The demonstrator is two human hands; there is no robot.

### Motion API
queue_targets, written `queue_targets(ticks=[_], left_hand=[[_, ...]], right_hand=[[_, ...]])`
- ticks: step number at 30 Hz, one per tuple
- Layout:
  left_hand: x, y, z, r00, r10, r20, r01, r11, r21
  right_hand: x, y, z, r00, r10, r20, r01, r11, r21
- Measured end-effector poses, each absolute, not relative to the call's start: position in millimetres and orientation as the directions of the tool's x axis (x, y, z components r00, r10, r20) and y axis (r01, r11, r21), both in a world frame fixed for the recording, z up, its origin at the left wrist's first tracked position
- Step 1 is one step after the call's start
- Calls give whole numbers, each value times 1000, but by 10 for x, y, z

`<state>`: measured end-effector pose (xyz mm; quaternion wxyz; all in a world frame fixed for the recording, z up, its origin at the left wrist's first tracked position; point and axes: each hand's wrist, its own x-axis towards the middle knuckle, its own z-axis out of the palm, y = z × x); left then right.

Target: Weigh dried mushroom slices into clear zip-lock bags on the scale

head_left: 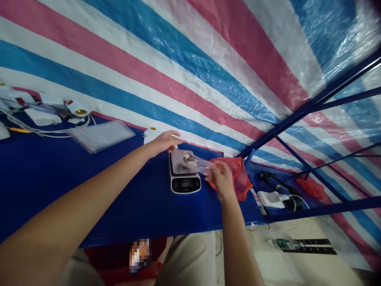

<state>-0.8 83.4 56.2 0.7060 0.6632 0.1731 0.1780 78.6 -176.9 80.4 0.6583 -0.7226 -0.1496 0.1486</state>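
A small digital scale [185, 183] stands on the blue table [89, 190]. On its platform lies a small clear plastic bag [195, 162] with dark pieces inside. My right hand [222, 179] pinches the right end of that bag, fingers closed. My left hand [166, 141] hovers at the scale's far left corner, fingers curled and close together; whether it touches the bag is unclear. Just right of my right hand lies a red plastic bag [241, 178].
Clear plastic bags [101, 135] lie to the left, with white boxes and cables [44, 115] beyond. A white adapter and black cables [276, 196] sit at the table's right edge. Blue metal frame bars [312, 105] and a striped tarp [208, 59] stand behind.
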Motion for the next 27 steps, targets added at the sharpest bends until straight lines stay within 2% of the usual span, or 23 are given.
queue_targets(ticks=[1, 3, 6, 9, 16, 22, 27], left_hand=[[-12, 979, 471, 789, 614, -24, -9, 50, 999], [-16, 1160, 255, 681, 732, -2, -2, 4, 1000], [3, 1229, -14, 659, 730, 179, -32, -210, 977], [27, 1221, -119, 669, 671, 321, -50, -390, 919], [-27, 1145, -82, 615, 698, 368, 6, -470, 882], [-145, 1033, -70, 672, 668, 320, 36, -461, 887], [-264, 961, -50, 525, 777, 347, 99, -461, 882]], right_hand=[[788, -1679, 731, 892, 448, -66, -23, -101, -995], [754, -1657, 585, 899, 436, -51, 7, -131, -991], [640, -1936, 361, 947, 297, 121, 177, -170, -969], [506, -2273, 123, 941, 310, 134, 218, -255, -942], [383, -2390, -155, 960, 237, 152, 217, -279, -936], [368, -2427, -203, 929, 320, 186, 295, -339, -893], [324, -2431, -201, 931, 219, 292, 351, -314, -882]])
